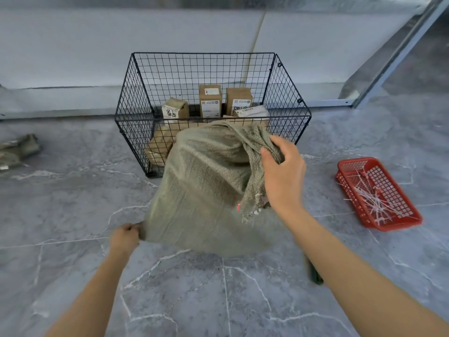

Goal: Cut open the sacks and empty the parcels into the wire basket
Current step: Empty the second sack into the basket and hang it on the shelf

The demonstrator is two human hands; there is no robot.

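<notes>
Sack [206, 190]: dull olive-green woven. Wire basket [136, 122]: black grid mesh. Parcels [210, 100]: brown cardboard w/ white labels. Floor [73, 190]: grey marble-look, white veins. Tray [379, 193]: red lattice, w/ white cable ties [374, 203].

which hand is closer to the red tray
Right. The right hand grips the sack neck, left of the red tray; the left hand holds the sack's opposite corner, farther left.

Head camera, looking forward-down, close above floor [73, 190].
</notes>
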